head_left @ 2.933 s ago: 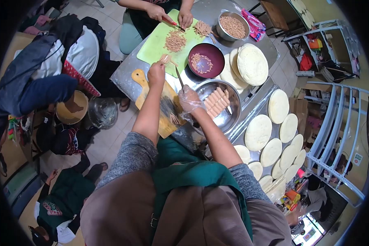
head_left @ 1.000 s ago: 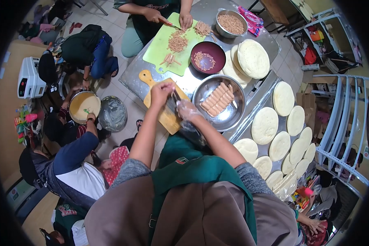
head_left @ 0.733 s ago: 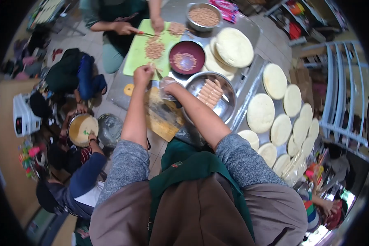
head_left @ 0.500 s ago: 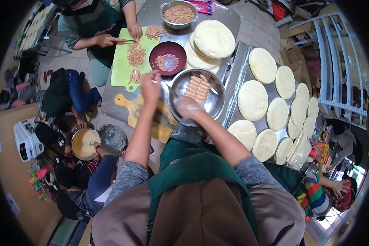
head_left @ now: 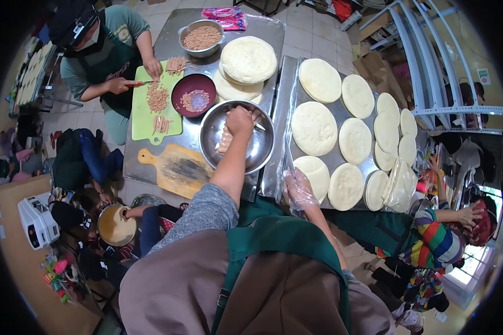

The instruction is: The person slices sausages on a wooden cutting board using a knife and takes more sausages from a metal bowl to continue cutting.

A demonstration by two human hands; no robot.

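My left hand [head_left: 239,121] reaches bare into the steel bowl [head_left: 206,142], its fingers curled down at the sausages [head_left: 224,143]; what they grip is hidden. My right hand [head_left: 299,190], in a clear plastic glove, is closed at the table's near edge, beside the round flatbreads [head_left: 314,128]. A thin knife [head_left: 289,154] points up from it, hard to make out against the tray edge. Left of the bowl lies a stained wooden board [head_left: 181,169]. Cut sausage strips [head_left: 161,125] lie on the green board [head_left: 139,124].
Across the table a person [head_left: 109,67] cuts at the green board with a red-handled knife. Beyond the steel bowl stand a maroon bowl [head_left: 178,92], a pot of chopped pieces [head_left: 201,39] and stacked flatbreads [head_left: 248,60]. Other people are at the lower left and right.
My left hand has gone from the green board into the steel bowl. My right hand has moved right, away from the bowl to the tray edge. The view has swung right.
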